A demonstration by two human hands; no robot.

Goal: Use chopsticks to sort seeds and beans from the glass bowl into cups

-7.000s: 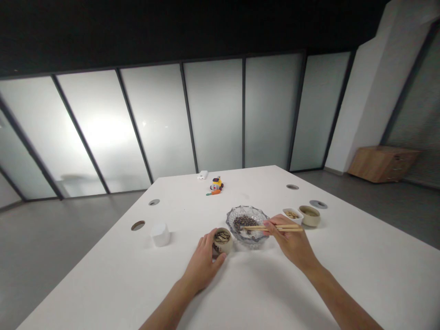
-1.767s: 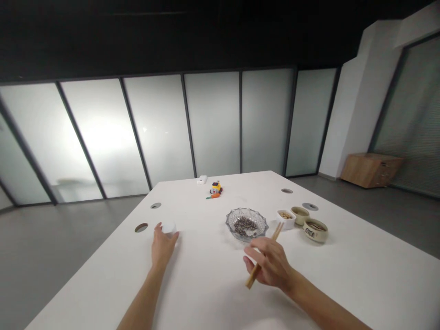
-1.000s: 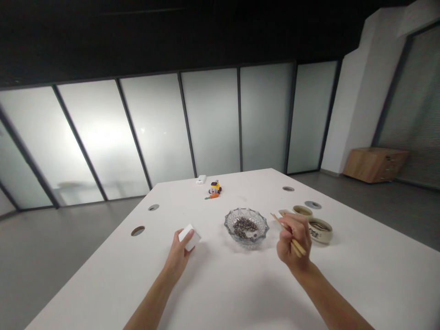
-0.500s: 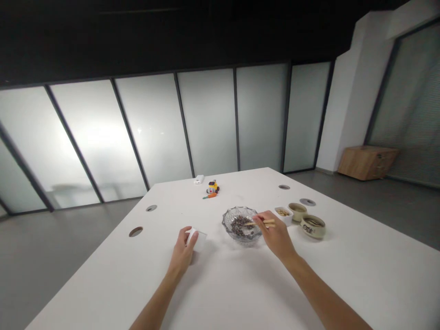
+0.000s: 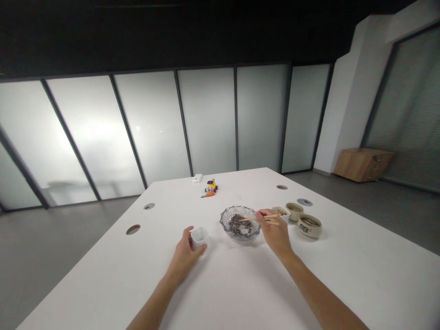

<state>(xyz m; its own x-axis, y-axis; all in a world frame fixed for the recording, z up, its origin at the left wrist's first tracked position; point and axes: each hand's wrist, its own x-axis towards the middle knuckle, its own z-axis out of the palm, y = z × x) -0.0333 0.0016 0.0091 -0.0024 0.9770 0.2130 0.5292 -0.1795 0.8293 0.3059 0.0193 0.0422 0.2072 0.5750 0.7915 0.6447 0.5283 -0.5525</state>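
My left hand (image 5: 185, 254) grips a small white square cup (image 5: 200, 237) that stands upright on the white table (image 5: 223, 284), just left of a cut-glass bowl (image 5: 239, 223) holding dark seeds. My right hand (image 5: 275, 231) holds a pair of wooden chopsticks (image 5: 258, 218) whose tips reach over the seeds in the glass bowl.
Right of the glass bowl sit a small white dish (image 5: 282, 212), a beige cup (image 5: 294, 211) and a beige bowl with dark markings (image 5: 310, 226). A yellow toy (image 5: 210, 186), an orange piece (image 5: 207, 195) and a white box (image 5: 197, 178) lie at the far edge. Round cable holes (image 5: 133, 229) dot the table.
My left hand fetched the white cup from the table's left side, turned it upright and set it beside the glass bowl. My right hand brought the chopsticks back over the seeds.
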